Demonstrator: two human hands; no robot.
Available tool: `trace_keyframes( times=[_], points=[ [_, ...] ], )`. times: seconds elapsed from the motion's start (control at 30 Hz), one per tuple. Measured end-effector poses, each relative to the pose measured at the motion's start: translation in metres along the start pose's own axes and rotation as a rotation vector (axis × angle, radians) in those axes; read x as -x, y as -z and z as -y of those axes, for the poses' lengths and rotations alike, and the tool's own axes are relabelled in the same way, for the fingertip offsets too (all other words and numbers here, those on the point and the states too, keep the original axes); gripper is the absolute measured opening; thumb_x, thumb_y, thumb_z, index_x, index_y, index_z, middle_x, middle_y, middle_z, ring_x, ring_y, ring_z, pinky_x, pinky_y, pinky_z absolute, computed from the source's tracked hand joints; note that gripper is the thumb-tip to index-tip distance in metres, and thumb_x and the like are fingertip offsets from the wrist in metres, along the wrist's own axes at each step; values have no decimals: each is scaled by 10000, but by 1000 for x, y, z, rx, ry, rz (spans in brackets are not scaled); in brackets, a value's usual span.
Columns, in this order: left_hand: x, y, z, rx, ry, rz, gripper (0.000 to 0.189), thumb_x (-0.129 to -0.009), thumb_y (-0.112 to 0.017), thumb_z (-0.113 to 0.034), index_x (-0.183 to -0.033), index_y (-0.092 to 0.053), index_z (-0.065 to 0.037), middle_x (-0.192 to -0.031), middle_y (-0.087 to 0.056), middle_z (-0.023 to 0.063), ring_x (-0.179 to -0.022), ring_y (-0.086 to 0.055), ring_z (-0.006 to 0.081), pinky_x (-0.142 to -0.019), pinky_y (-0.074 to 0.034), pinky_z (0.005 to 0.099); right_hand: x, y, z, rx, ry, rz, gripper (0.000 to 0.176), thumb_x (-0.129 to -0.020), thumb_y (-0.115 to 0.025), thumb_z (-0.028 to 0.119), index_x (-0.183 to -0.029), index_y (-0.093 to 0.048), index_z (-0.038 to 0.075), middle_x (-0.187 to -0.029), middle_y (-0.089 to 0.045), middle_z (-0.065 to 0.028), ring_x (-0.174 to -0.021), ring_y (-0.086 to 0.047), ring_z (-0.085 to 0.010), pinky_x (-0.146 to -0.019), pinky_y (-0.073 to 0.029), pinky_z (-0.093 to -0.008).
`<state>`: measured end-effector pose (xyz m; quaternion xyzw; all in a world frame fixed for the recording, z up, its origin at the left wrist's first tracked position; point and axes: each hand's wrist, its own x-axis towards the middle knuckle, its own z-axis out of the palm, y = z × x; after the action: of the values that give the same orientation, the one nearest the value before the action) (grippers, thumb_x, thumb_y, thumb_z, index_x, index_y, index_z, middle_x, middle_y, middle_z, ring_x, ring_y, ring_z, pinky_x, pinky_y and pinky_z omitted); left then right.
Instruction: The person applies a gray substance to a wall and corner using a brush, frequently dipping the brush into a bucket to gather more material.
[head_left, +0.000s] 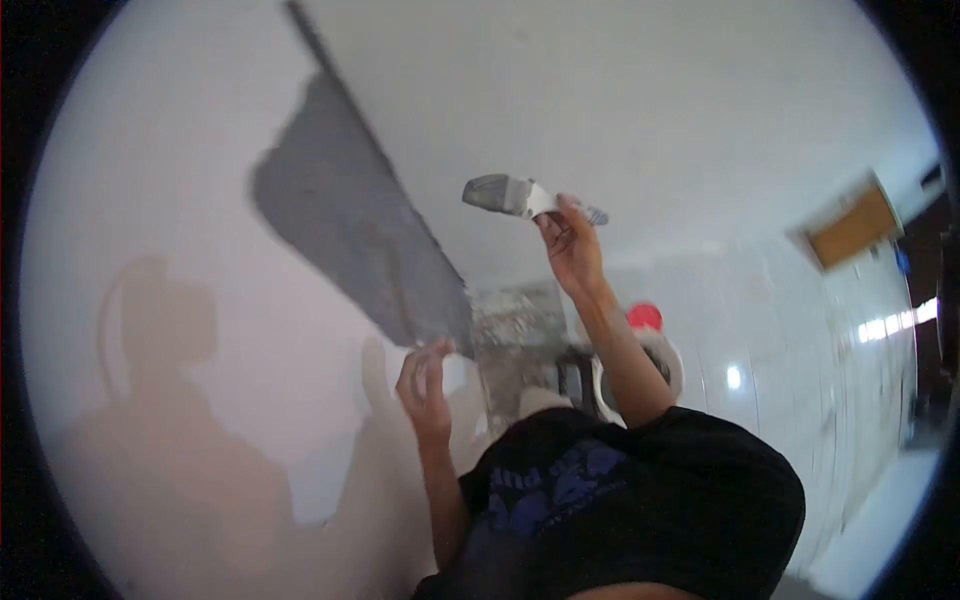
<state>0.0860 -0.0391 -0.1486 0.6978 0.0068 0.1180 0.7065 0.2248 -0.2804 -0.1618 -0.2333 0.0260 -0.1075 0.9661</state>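
Note:
My right hand (572,240) is closed round the handle of a paint brush (505,195), whose bristles look grey and point left. The brush is held up in front of a pale wall. Lower down, my left hand (428,385) is raised beside the wall with its fingers bent, near the bottom end of a dark grey painted patch (345,200). Whether those fingers hold anything is too small to tell. The grey patch runs slantwise along the wall corner, with a narrow strip reaching up to the top.
A red round object (645,317) and a white bucket (676,365) stand beyond my right forearm. Below the corner the floor (520,325) is stained. Glossy tiles (770,340) stretch to the right, towards a brown wooden piece (853,227). Shadows fall on the left wall.

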Motion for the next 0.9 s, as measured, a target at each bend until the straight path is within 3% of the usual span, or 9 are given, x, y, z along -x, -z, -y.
trace_keyframes(
  times=[0.07,0.2,0.33,0.4,0.53,0.63,0.73,0.83,0.9],
  points=[
    [-1,-38,72,73,266,31,248,-952,-569,-149,-1081,-640,51,-1030,-667,136,-968,-622,201,-914,-467,319,39,75,11,72,-91,-175,152,-939,-584,126,-1058,-598,33,-1027,-649,-104,-964,-647,-216,-879,-559,-307],
    [42,-91,195,-33,574,424,302,-945,-591,-191,-1150,-620,29,-1058,-655,106,-961,-611,166,-907,-463,306,152,198,28,89,-107,-489,173,-953,-561,109,-1116,-571,50,-1047,-647,-98,-950,-659,-227,-850,-572,-326],
    [84,-119,221,-171,789,772,306,-963,-573,-245,-1172,-623,-27,-1065,-653,56,-964,-611,153,-846,-469,292,231,224,51,70,90,-592,184,-961,-563,112,-1139,-562,66,-1076,-641,-98,-981,-655,-235,-887,-561,-362],
    [95,-133,229,-182,754,907,292,-951,-584,-220,-1173,-624,-33,-1058,-654,50,-951,-604,141,-832,-471,295,244,233,59,77,196,-614,188,-967,-557,126,-1145,-558,62,-1103,-632,-101,-996,-650,-238,-925,-541,-386],
    [119,-152,265,-361,685,1113,334,-922,-613,-238,-1159,-618,-3,-1037,-666,92,-917,-633,175,-804,-495,312,255,266,69,114,246,-754,214,-959,-581,159,-1169,-573,117,-1016,-672,-48,-954,-665,-185,-870,-548,-325],
    [126,-170,307,-405,488,1165,381,-906,-625,-212,-1214,-573,5,-1030,-674,122,-899,-653,214,-808,-507,339,254,294,65,220,243,-941,223,-949,-594,153,-1136,-553,38,-1032,-640,-122,-954,-655,-231,-888,-554,-368],
    [131,-198,328,-330,628,1066,440,-906,-639,-217,-1265,-514,5,-1080,-632,139,-971,-607,223,-860,-469,346,250,353,58,309,210,-1169,257,-923,-618,128,-1116,-538,-22,-977,-638,-146,-884,-667,-242,-782,-597,-335],
    [139,-212,366,-468,533,992,513,-885,-651,-172,-1320,-430,-13,-1113,-573,164,-982,-602,260,-865,-463,363,249,445,39,239,143,-1380,268,-899,-611,61,-1087,-511,-101,-949,-628,-170,-788,-672,-253,-666,-621,-306],
    [145,-217,367,-603,312,927,527,-870,-655,-151,-1326,-418,-32,-1126,-532,169,-983,-601,288,-842,-472,382,236,474,37,161,82,-1475,259,-895,-598,35,-1071,-500,-128,-938,-623,-181,-740,-671,-256,-629,-625,-305]
  ],
)
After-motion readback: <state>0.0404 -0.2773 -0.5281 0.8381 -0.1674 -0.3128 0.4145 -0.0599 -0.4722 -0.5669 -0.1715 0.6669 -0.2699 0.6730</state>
